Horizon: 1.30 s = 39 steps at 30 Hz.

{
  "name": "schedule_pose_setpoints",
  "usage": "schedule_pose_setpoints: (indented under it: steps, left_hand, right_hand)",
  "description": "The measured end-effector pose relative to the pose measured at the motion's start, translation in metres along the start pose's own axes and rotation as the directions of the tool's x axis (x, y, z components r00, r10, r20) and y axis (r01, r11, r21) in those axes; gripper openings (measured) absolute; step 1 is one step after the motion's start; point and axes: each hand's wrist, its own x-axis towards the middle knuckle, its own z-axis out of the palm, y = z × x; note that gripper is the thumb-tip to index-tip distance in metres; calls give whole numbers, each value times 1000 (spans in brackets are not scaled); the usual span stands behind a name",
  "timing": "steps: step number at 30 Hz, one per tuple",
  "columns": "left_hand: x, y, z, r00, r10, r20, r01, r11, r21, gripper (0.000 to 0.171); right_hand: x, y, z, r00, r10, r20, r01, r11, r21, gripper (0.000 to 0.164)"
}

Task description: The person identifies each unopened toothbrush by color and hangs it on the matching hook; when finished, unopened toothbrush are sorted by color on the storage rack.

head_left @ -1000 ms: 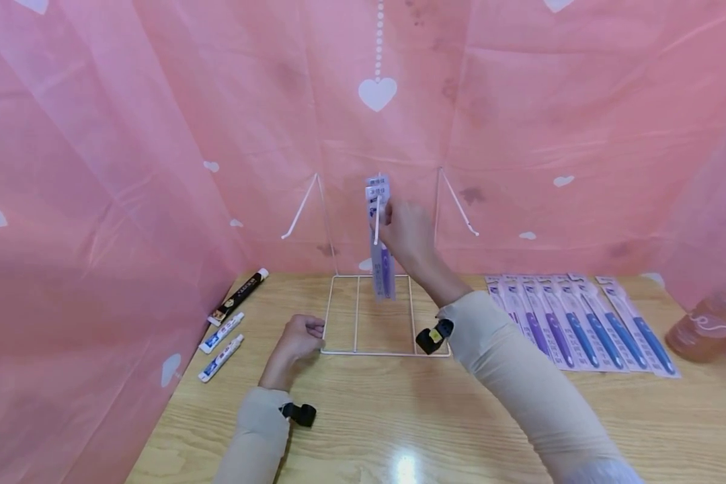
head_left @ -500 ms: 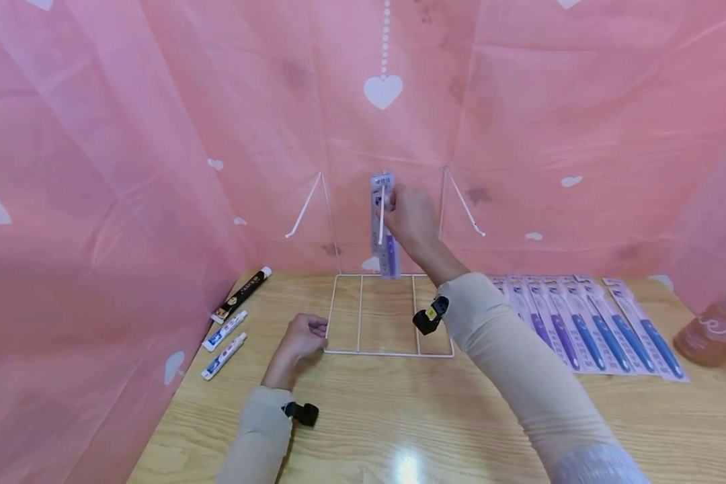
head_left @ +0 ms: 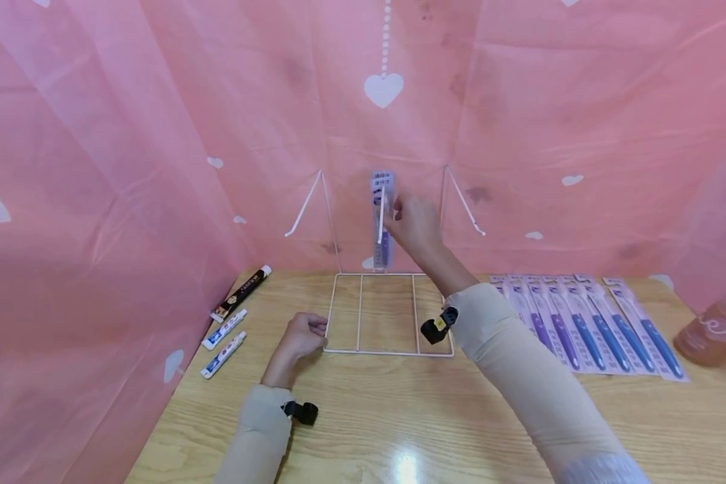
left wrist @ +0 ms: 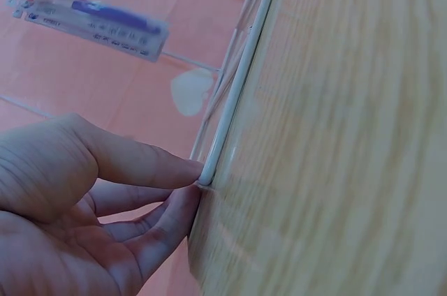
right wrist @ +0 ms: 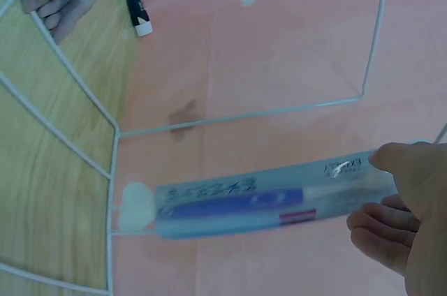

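A white wire display rack [head_left: 388,353] stands on the table, with a middle hook and two side hooks. Packaged toothbrushes [head_left: 382,254] with a purple handle showing hang at the middle hook, one label just above another. My right hand [head_left: 416,225] is at the upper part of the front toothbrush pack [right wrist: 237,202], thumb over its face and the lower fingers curled beside its edge; the index finger is hidden in the right wrist view. Low at the rack's front left corner, my left hand [head_left: 303,336] pinches the base wire [left wrist: 230,111] between thumb and fingertips.
To the right, several packaged toothbrushes [head_left: 587,326] with purple and blue handles lie in a row. Beyond them is a brownish bottle [head_left: 710,333]. At left lie a black tube [head_left: 240,294] and two small white toothpaste tubes [head_left: 224,354]. Pink cloth [head_left: 520,121] hangs behind.
The front toothbrush pack has gone back along the middle hook and now hangs straighter, near the one behind. My right hand has shifted slightly right; the left stays at the rack's corner.
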Motion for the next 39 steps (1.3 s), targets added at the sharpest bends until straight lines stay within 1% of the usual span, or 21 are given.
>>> schedule_pose_setpoints:
  steps: [2,4,7,10,12,13,15,17,19,21,22,25,27,29,33,35,36,37,39]
  left_hand:
    - [0,0,0,1000,-3,1,3,1000,1,38]
    - [-1,0,0,1000,-7,1,7,1000,1,38]
    - [-2,1,0,1000,-20,3,20,1000,1,39]
    - [-2,3,-2,1000,-25,-3,25,1000,4,40]
    - [-3,4,-3,1000,-23,-4,23,1000,11,40]
    - [-3,4,-4,1000,-21,-5,21,1000,16,39]
    - [-4,4,-6,1000,-27,-2,27,999,18,39]
    - [-5,4,-7,1000,-30,2,30,999,19,38]
    - [-7,3,-8,999,-35,5,35,999,17,38]
    - [-8,3,-9,999,-41,3,41,999,14,38]
    - [-8,3,-9,999,-43,3,43,999,10,38]
    - [-9,2,-9,999,-41,2,41,999,0,39]
    - [-10,2,-8,999,-38,3,38,999,-7,40]
    - [-10,2,-7,999,-38,3,38,999,-10,40]
    - [-10,2,-4,999,-38,2,38,999,-1,39]
    - [-10,1,-3,999,-33,1,33,999,1,39]
    - [-10,1,-2,999,-33,2,33,999,-2,40]
    - [-10,1,-1,999,-33,3,33,999,-3,40]
    - [-10,1,0,999,-35,4,35,999,-6,41]
  right_hand:
    - [-8,7,-1,999,-5,35,5,1000,-13,33]
    - [-16,17,-1,997,-26,69,29,999,-42,38]
    - [-29,39,-6,992,-80,100,87,994,-67,40]
    - [-37,65,-14,986,-96,140,107,991,-75,38]
    - [-41,83,-22,979,-65,191,84,992,-95,39]
    - [-42,93,-27,975,-36,218,61,992,-109,39]
    - [-43,112,-34,965,21,261,25,985,-170,41]
    - [-44,131,-39,958,57,281,3,978,-208,41]
    - [-46,150,-42,954,96,284,-27,971,-236,37]
    - [-48,167,-43,952,115,282,-42,967,-252,34]
    - [-49,176,-44,951,123,284,-48,965,-257,35]
    - [-55,197,-43,937,175,302,-94,960,-263,39]
    - [-60,209,-41,927,210,311,-129,956,-263,39]
    - [-64,218,-39,921,235,311,-154,952,-264,36]
    - [-71,232,-31,907,284,310,-196,938,-286,31]
    - [-74,236,-28,896,309,319,-219,932,-288,29]
    - [-75,238,-26,887,325,328,-230,927,-297,29]
    - [-76,239,-24,884,333,329,-236,924,-301,28]
    - [-79,239,-23,864,365,346,-253,910,-329,26]
